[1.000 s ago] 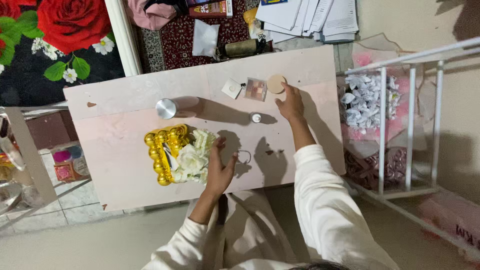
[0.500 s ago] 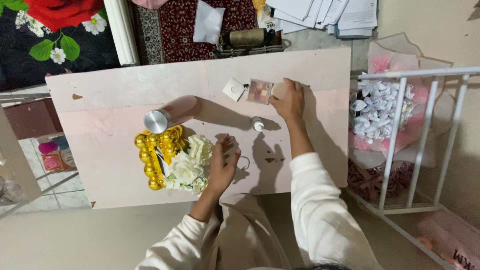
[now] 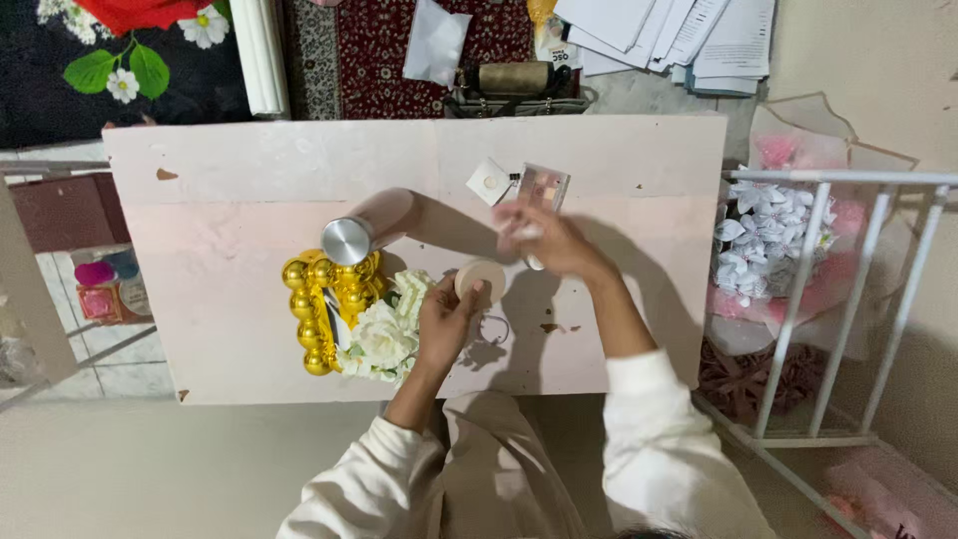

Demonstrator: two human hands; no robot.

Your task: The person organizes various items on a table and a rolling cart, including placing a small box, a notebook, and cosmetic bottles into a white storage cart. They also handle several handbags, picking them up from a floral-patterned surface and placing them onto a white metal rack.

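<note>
Near the middle of the pale pink board (image 3: 230, 299), the left hand (image 3: 444, 324) curls its fingers round a round beige compact (image 3: 480, 279), held just above the surface beside the white flowers (image 3: 384, 329). Blurred right hand (image 3: 544, 240) hovers close by, fingers loosely spread; I cannot tell whether it holds anything. Bare board stretches leftward to its chipped edge.

Home rm: patterned rug (image 3: 384, 60), floral blanket (image 3: 110, 50), cosmetics on low table (image 3: 220, 170)

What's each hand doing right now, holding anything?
Left hand: fingers closed on the round beige compact.
Right hand: blurred above the small white bottle; grip cannot be told.
</note>
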